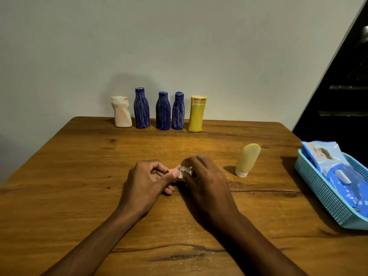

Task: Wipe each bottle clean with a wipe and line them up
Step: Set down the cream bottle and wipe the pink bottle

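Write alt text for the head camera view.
Two hands, left hand and right hand, hold a crumpled white wipe over a wooden table. Five bottles line the far edge; a pale yellow tube stands apart near a blue basket.

A wooden table (pixel 79 196) fills the lower half of the view, its warm brown top marked by dark knots and long cracks in the grain, one running across near the front edge and another toward the right edge. Its far edge meets a plain, pale grey-white wall (pixel 179 46) with no marks or fittings. Light falls from the front, casting soft shadows onto the wall just above the table's far edge. At the right, a dark staircase (pixel 342 92) slopes upward, its steps barely lit.
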